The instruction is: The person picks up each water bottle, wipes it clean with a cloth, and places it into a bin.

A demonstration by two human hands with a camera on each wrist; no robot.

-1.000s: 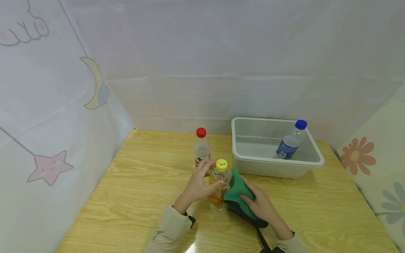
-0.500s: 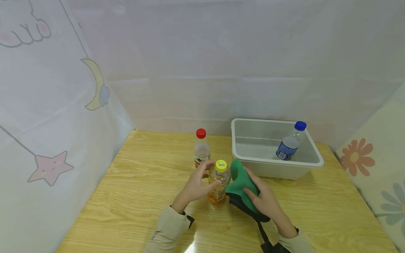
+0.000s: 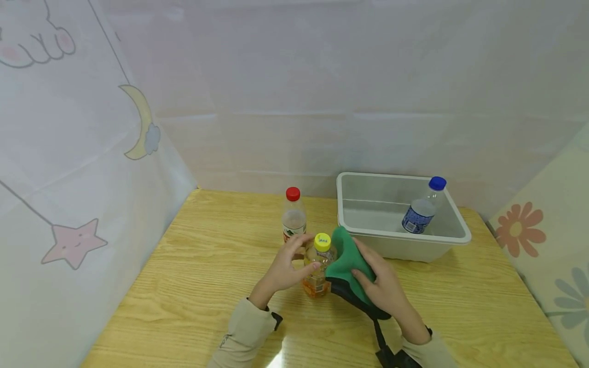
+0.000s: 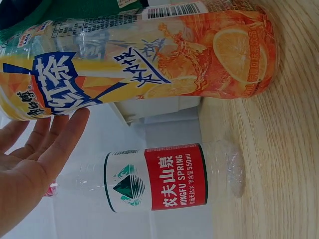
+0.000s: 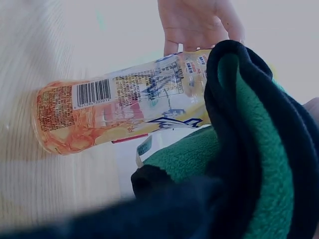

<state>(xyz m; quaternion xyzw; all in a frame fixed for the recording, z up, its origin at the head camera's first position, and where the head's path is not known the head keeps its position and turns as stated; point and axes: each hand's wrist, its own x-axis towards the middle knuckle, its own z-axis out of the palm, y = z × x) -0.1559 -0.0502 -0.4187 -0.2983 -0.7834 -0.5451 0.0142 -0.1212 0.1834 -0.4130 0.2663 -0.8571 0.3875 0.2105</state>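
In the head view a plastic iced tea bottle (image 3: 316,278) with a yellow cap and an orange-fruit label stands upright on the table. My left hand (image 3: 281,271) holds it from the left, thumb in front and fingers behind; in the left wrist view its fingertips (image 4: 79,117) meet the label's upper part. On the other side my right hand (image 3: 385,286) grips a folded green fleece cloth (image 3: 347,263) with a black edge, lying against the bottle's right side. Close up, the cloth (image 5: 269,164) covers the bottle's upper end in the right wrist view.
A clear water bottle (image 3: 293,219) with a red cap stands just behind my left hand. To the back right is a grey-white plastic bin (image 3: 391,245), where a blue-capped bottle (image 3: 420,212) leans. White sheeting (image 3: 276,148) hangs along the table's back edge.
My right hand and the cloth have shifted a little up along the bottle, swinging slightly right and then back left against it. The left hand and bottle have barely moved.
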